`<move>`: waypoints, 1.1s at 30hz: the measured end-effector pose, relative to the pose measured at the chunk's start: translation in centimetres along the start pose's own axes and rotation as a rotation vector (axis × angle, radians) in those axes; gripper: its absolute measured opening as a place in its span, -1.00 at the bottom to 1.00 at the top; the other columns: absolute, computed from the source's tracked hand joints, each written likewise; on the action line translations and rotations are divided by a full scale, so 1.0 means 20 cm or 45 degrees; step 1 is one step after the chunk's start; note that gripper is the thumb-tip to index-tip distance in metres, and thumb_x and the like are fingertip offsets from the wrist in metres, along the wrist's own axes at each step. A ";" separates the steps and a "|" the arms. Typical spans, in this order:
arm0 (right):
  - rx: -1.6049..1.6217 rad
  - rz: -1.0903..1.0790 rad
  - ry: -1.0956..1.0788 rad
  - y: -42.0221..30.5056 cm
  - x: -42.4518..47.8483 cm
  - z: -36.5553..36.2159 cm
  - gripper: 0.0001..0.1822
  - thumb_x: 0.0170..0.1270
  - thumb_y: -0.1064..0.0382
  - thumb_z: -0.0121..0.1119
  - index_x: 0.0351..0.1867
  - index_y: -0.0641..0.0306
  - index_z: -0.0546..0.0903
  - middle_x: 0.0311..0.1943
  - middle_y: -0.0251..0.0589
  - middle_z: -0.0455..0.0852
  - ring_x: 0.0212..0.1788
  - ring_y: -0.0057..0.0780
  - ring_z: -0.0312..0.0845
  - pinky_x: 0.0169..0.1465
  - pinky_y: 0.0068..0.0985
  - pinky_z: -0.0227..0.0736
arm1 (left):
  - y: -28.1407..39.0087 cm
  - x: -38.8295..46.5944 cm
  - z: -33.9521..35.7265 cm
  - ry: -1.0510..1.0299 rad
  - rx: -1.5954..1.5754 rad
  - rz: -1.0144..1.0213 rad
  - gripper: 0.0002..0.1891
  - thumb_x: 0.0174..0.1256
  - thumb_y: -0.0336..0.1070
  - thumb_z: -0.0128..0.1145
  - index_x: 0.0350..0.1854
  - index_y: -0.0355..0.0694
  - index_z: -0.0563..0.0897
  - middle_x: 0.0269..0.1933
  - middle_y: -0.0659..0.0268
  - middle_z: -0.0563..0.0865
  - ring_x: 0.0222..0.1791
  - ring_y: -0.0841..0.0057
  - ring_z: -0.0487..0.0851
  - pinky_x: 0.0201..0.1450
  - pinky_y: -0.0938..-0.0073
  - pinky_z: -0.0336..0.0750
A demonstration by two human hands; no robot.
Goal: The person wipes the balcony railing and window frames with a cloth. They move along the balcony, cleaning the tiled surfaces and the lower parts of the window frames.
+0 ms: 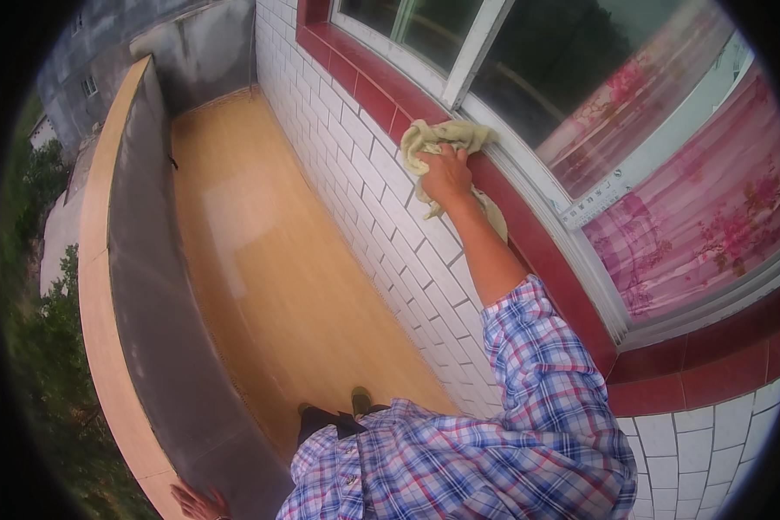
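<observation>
My right hand [446,174] grips a crumpled pale yellow-green cloth [437,133] and presses it on the dark red tiled window sill [526,227]. Part of the cloth hangs over the sill's edge against the white wall tiles. The white frame of a sliding window [526,153] lies just beyond the cloth. Low on the left, my left hand [198,504] rests with fingers spread at the top of the parapet [127,390], holding nothing. Its lower part is cut off by the picture's bottom rim.
A narrow balcony floor [266,247] of glossy tan tiles runs between the parapet and the white brick-pattern tiled wall [377,208]. A grey end wall [211,55] closes the far end. Pink floral curtains [702,214] hang behind the glass. Trees [52,364] grow below, outside the parapet.
</observation>
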State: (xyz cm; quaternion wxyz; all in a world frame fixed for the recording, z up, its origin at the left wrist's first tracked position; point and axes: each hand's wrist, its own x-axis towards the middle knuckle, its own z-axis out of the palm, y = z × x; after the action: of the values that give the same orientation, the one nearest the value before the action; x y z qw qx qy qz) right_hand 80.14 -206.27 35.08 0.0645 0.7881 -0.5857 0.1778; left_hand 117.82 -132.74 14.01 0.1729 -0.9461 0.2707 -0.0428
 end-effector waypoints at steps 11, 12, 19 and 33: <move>0.409 -0.578 0.302 -0.39 0.32 -0.08 -0.60 0.02 0.41 0.24 -0.11 -0.13 0.79 0.01 -0.32 0.69 -0.02 -0.14 0.51 0.02 -0.25 0.49 | 0.06 0.00 -0.06 -0.238 0.215 -0.193 -0.02 0.23 0.26 0.14 0.60 -0.03 0.01 0.61 0.13 0.03 0.49 0.13 0.22 0.38 0.01 0.25; 0.345 -0.565 0.432 -0.32 0.40 -0.14 -0.60 0.03 0.39 0.26 -0.09 -0.14 0.79 0.05 -0.33 0.67 -0.01 -0.16 0.49 0.03 -0.24 0.47 | 0.01 -0.05 0.03 -0.040 0.220 -0.169 -0.13 0.29 0.17 0.12 0.59 0.02 0.07 0.61 0.18 0.07 0.48 0.18 0.25 0.37 0.05 0.27; -0.347 -0.109 0.040 0.35 0.65 -0.07 -0.42 0.13 0.37 0.25 0.20 -0.29 0.60 0.25 -0.50 0.54 0.25 -0.16 0.34 0.23 -0.11 0.36 | 0.41 0.29 -0.59 -0.269 0.051 0.118 -0.41 0.42 -0.16 0.04 0.50 0.21 0.29 0.53 0.29 0.27 0.45 0.35 0.31 0.36 0.20 0.30; -0.638 0.608 -0.297 0.47 -0.14 -0.29 -0.52 0.15 0.25 0.26 0.17 0.01 0.59 0.20 -0.11 0.47 0.18 0.10 0.41 0.11 -0.15 0.54 | 1.83 1.39 -0.73 -0.029 -1.339 1.170 -0.34 -0.01 -0.44 0.13 0.29 -0.24 0.42 0.24 -0.09 0.43 0.23 -0.09 0.41 0.28 -0.02 0.29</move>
State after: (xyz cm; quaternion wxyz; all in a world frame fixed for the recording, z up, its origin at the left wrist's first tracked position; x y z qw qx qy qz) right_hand 69.29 -204.89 38.44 0.1450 0.6038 -0.7821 -0.0523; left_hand 120.69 -180.91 14.56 -0.3045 -0.6942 0.6264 0.1813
